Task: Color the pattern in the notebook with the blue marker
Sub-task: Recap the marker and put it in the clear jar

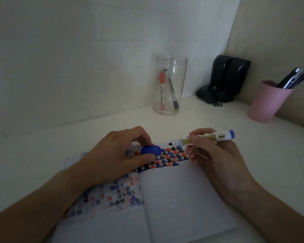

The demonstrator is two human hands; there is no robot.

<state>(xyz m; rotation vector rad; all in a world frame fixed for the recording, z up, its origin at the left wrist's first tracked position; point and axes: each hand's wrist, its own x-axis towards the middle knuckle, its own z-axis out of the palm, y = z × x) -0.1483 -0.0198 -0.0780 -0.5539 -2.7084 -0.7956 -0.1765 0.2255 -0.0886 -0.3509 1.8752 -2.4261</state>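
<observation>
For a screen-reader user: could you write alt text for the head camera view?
A right hand holds an uncapped blue marker just above an open notebook, while the left hand grips the blue cap over a blue, orange and black pattern. Behind stand a clear jar and a pink cup.

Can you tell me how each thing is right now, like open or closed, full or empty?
Notebook: open, partly coloured.
Blue marker: uncapped, in right hand.
Cap: off, in left hand.
Jar: lidless, two capped markers inside.
Pink cup: holding pens.
</observation>
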